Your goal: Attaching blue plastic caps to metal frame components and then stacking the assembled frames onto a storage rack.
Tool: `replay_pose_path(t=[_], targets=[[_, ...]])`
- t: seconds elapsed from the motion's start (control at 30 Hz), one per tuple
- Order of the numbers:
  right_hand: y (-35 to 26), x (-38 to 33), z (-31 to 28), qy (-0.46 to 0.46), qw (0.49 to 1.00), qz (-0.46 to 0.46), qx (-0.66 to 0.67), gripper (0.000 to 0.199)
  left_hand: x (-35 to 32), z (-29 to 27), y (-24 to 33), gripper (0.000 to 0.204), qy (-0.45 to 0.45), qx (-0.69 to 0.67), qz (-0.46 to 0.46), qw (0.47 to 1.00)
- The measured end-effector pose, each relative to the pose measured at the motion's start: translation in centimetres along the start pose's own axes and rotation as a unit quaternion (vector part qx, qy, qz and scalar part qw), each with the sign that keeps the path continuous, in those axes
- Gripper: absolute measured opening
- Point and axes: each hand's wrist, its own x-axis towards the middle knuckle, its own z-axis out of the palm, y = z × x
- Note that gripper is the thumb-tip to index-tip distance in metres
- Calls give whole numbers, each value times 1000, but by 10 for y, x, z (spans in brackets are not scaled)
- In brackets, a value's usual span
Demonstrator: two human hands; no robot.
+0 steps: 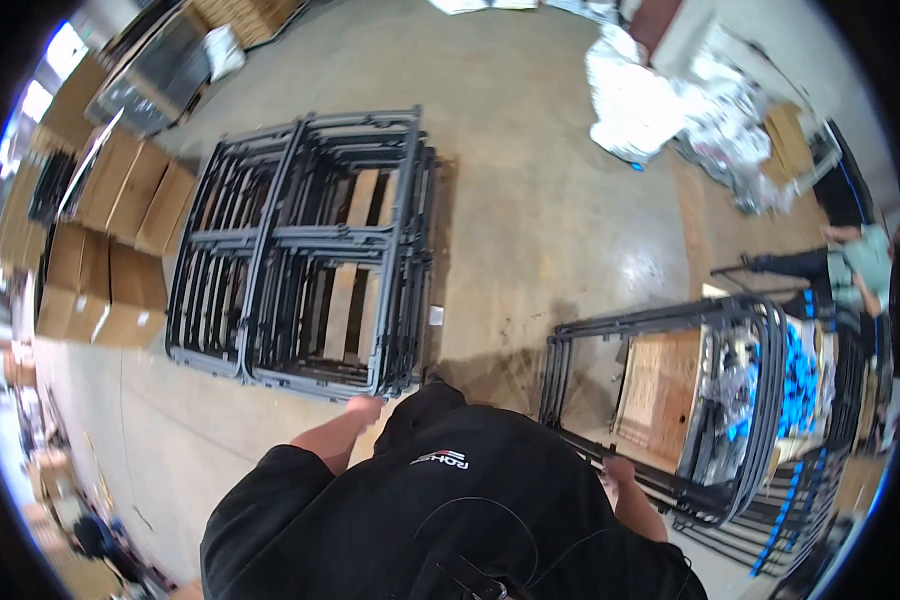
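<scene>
To the left stands a stack of dark grey metal frames [270,232] on a wooden pallet. My left hand [365,408] is right by the near corner of this stack; its fingers are too small and blurred to make out. On the right, several rectangular dark metal frames [660,326] with rounded corners stand together. My right hand [618,470] is closed around the near tube of one of these frames. Part of that hand is hidden by the tube and my arm.
Cardboard boxes [120,190] are piled at the left. A wooden panel [660,390] and blue wrapping [798,380] show beyond the right-hand frames. White plastic bags [630,100] lie at the far right. Another person [860,270] stands at the right edge.
</scene>
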Motion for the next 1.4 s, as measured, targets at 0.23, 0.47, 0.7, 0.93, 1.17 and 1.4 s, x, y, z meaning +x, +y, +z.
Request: replay_pose_path(t=[0.23,0.47,0.7,0.93,1.17,1.4], targets=[[-342,56,-128,148,957,-129,216,18,-29,26,-130,43,-37,-21,-79,996],[-562,8,-58,21,942,-326,74,30,82,-34,-145,33,116,-335,-130,926],[-584,-2,-38,-92,905,-322,-261,40,98,-38,-108,28,66,-741,-187,642],[-593,42,-91,-64,938,-200,-277,31,79,-44,-101,35,41,-728,-169,663],[-716,35,-17,-233,958,-156,58,52,-80,-138,-27,42,119,-691,-119,703],[-789,-47,49,-277,862,-46,423,36,-196,-224,58,41,149,-668,-8,729]])
